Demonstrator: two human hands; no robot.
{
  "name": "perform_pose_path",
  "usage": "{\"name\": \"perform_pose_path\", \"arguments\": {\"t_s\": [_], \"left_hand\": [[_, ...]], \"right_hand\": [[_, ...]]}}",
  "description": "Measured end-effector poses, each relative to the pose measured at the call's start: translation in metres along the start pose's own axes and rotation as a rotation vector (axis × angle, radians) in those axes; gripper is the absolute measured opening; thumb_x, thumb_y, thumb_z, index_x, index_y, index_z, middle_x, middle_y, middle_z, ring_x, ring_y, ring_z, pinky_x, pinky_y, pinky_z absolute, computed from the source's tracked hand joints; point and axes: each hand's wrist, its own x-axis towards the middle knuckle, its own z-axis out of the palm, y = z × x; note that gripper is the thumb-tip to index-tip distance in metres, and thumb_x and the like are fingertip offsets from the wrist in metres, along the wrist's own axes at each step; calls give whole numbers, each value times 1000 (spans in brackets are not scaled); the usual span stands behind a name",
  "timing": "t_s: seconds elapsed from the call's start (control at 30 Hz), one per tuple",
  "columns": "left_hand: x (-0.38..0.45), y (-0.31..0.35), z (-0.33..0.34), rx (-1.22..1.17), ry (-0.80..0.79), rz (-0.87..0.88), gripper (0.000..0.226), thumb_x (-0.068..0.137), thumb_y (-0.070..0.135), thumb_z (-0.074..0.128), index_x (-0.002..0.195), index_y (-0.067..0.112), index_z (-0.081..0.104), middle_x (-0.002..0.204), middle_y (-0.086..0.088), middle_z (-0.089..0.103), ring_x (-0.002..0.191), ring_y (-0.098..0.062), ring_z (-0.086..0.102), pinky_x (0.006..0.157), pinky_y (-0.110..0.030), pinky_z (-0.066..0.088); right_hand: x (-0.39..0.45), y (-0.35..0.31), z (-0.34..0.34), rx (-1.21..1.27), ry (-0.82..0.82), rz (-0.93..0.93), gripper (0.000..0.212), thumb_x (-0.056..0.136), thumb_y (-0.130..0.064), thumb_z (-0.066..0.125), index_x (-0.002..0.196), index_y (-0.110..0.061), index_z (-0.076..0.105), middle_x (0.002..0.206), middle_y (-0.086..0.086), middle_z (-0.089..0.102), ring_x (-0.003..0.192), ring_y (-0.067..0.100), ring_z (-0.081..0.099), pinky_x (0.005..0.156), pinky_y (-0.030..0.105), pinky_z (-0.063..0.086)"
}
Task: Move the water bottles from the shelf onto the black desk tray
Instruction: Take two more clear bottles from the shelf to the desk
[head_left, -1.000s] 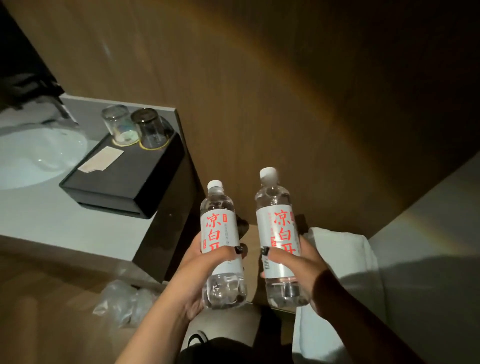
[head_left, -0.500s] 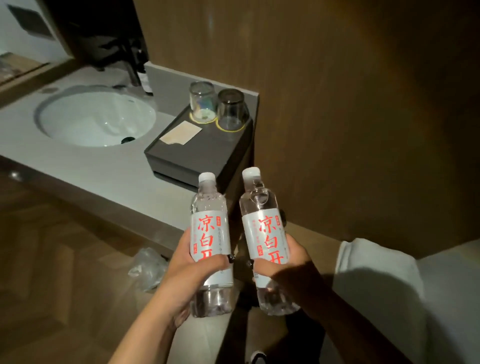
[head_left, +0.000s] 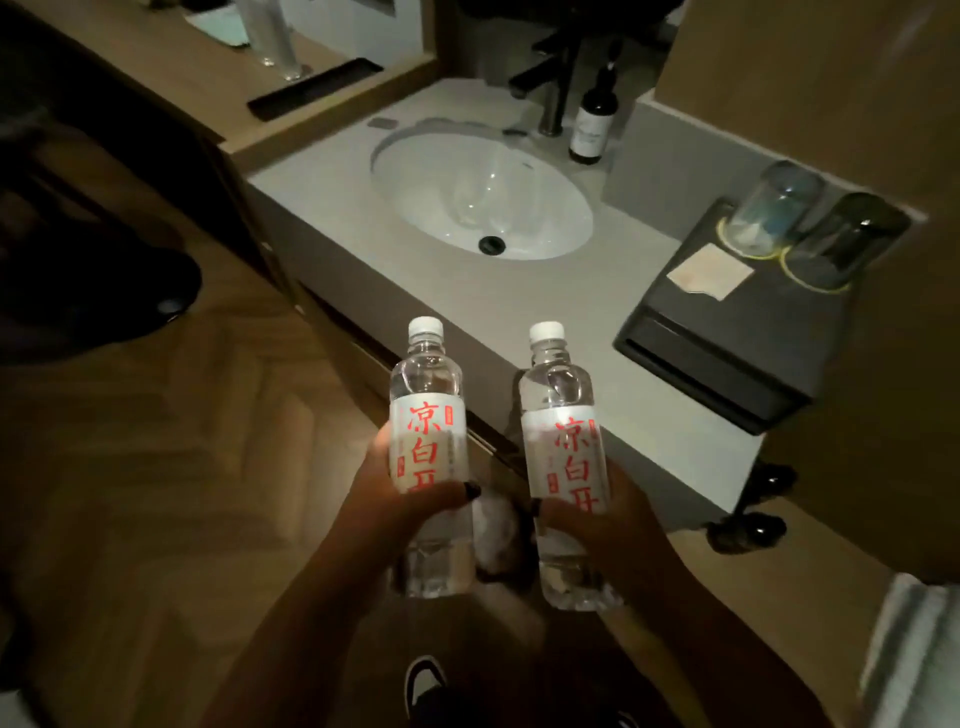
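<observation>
Both grips closed, one bottle each: left hand (head_left: 410, 512) wraps the left bottle (head_left: 428, 415) around its lower label; right hand (head_left: 587, 525) wraps the right bottle (head_left: 563, 441) likewise. Head view, the only view. Two bottles in all, both upright, side by side but apart, each with a white cap and a white label bearing red characters; both held in the air in front of the table (head_left: 571, 312) edge, above the wood floor (head_left: 182, 467).

On the table: one white oval sink (head_left: 483, 202) with a dark drain; one dark faucet (head_left: 556, 78) behind it; one dark pump bottle (head_left: 595, 119) just right of the faucet. At the table's right end, one black box (head_left: 737, 338) carrying one pale card (head_left: 709, 270) and two glasses, a clear one (head_left: 774, 208) and a darker one (head_left: 841, 239), touching each other on yellow-rimmed coasters.

Far left, a wooden desk (head_left: 171, 67) with one long black tray (head_left: 314, 88) and a pair of clear glasses (head_left: 275, 36) beside it, well apart from both bottles. One shoe (head_left: 426, 680) shows at the lower edge; one pale towel (head_left: 909, 654), blurred, at lower right.
</observation>
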Motion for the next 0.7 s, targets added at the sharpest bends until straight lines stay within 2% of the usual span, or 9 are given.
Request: {"name": "perform_pose_path", "arguments": {"t_s": [0.07,0.13,0.2,0.27,0.4,0.53,0.7], "left_hand": [[6,4,-30,-29,41,-15,69,64,6,84,120,24,47,103,-6,64,90,-23,67,65,-33,57],[11,7,-55,-57,66,-30,71,62,11,85,119,25,47,105,-8,63,93,-25,66,67,-35,58],[17,9,-74,-70,92,-32,66,64,12,84,116,29,47,106,-7,62,94,-25,65,70,-37,57],[24,13,-89,-102,126,-34,65,63,12,85,112,32,48,106,-7,62,95,-25,65,75,-41,58],[48,19,-112,-154,179,-59,78,52,18,85,120,31,48,109,-11,63,98,-30,65,81,-50,58],[80,32,-130,-149,231,-44,76,52,22,80,120,32,49,109,-10,64,98,-28,65,81,-49,58],[112,57,-152,-209,287,-40,77,61,16,83,128,25,47,109,-12,64,96,-30,66,74,-43,59]], "right_hand": [[16,-1,25,17,-26,5,34,77,-13,76,96,-29,53,96,-7,63,86,8,62,66,15,49],[26,-17,55,47,-86,31,40,73,-19,80,100,-22,50,96,2,62,82,10,62,59,15,49],[40,-25,78,67,-115,30,40,72,-18,81,96,-24,50,96,5,62,81,12,64,56,17,51],[55,-36,94,51,-156,13,37,75,-17,77,97,-28,50,94,1,62,81,11,64,56,17,51],[91,-57,119,23,-225,22,46,75,-20,76,110,-26,48,98,0,61,87,13,64,61,19,53],[134,-78,139,18,-294,-27,39,76,-21,76,98,-35,47,103,0,61,93,17,63,73,30,57],[178,-118,156,-76,-357,-74,37,79,-24,74,97,-35,43,101,-6,58,86,8,59,56,13,49]]}}
